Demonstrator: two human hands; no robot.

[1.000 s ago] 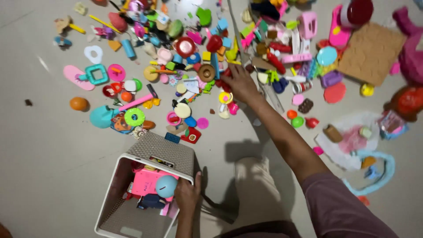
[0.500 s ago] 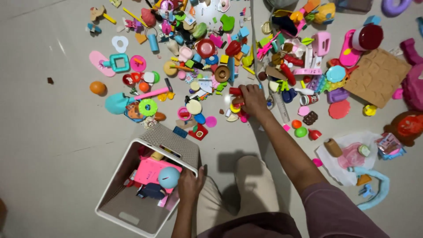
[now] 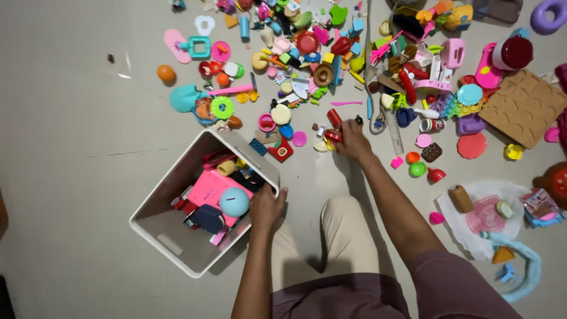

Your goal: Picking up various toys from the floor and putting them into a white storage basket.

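Red toy pieces (image 3: 334, 127) lie on the floor (image 3: 77, 177) at the edge of the scattered pile, long axis running away from the person; the right hand (image 3: 353, 142) closes over them. Left hand (image 3: 267, 207) grips the white bin (image 3: 171, 248) by its rim.

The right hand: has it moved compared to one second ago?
Yes. The right hand has come back from deep in the toy pile toward the person, now at the pile's near edge, on a red toy near the bin.

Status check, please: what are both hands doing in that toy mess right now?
Left hand grips the white bin rim. Right hand closes on red toy pieces. Loose toys crowd all around.
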